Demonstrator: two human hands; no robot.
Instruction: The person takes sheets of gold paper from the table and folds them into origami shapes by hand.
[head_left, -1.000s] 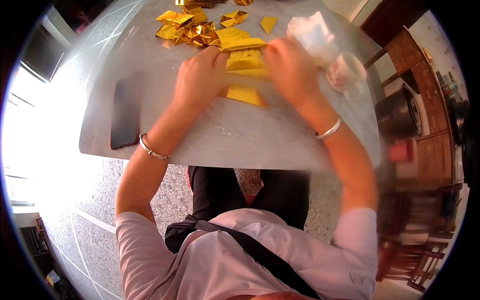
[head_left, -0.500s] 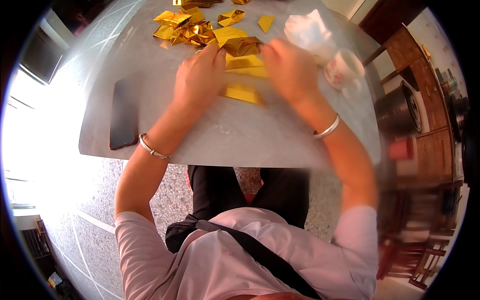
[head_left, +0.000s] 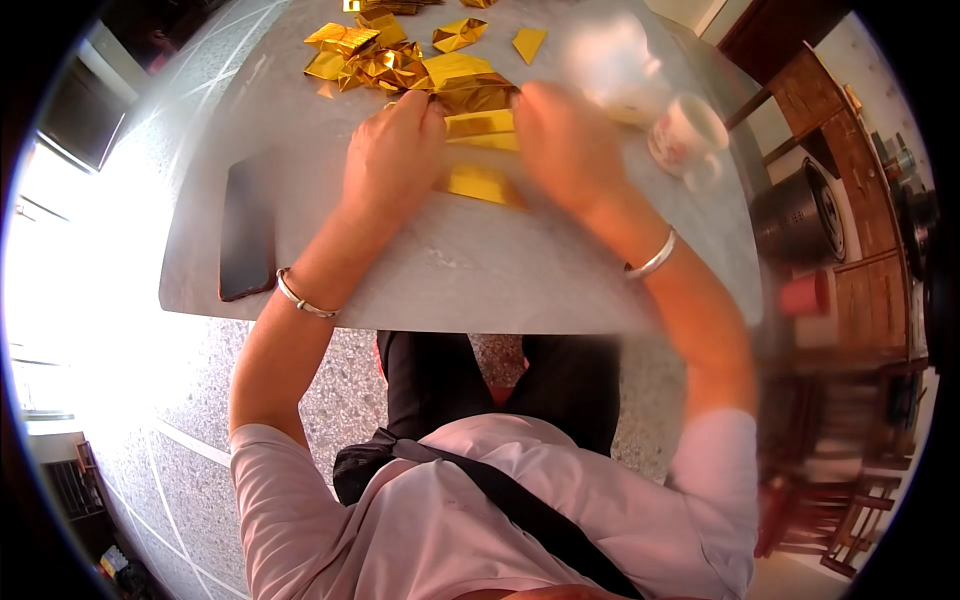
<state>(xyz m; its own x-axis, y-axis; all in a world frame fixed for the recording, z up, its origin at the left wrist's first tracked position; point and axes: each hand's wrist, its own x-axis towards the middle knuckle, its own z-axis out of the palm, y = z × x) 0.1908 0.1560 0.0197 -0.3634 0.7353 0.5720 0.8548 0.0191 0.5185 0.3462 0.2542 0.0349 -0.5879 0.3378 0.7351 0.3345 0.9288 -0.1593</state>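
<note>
A folded piece of gold foil paper is stretched between my two hands, above the grey tabletop. My left hand pinches its left end, fingers closed. At the other end, my right hand is closed on it, partly blurred. Just below lie flat strips of gold foil, one nearer to me than the others. Beyond my left hand is a heap of folded gold foil pieces. A single folded piece and a small flat piece lie farther back.
A dark phone lies left of my left forearm. To the right stand a white patterned cup and a crumpled white bundle, blurred. The table's near edge runs in front of my lap.
Both hands have shifted slightly left and the right one has come a little nearer the left. The foil between them has changed its angle slightly.
</note>
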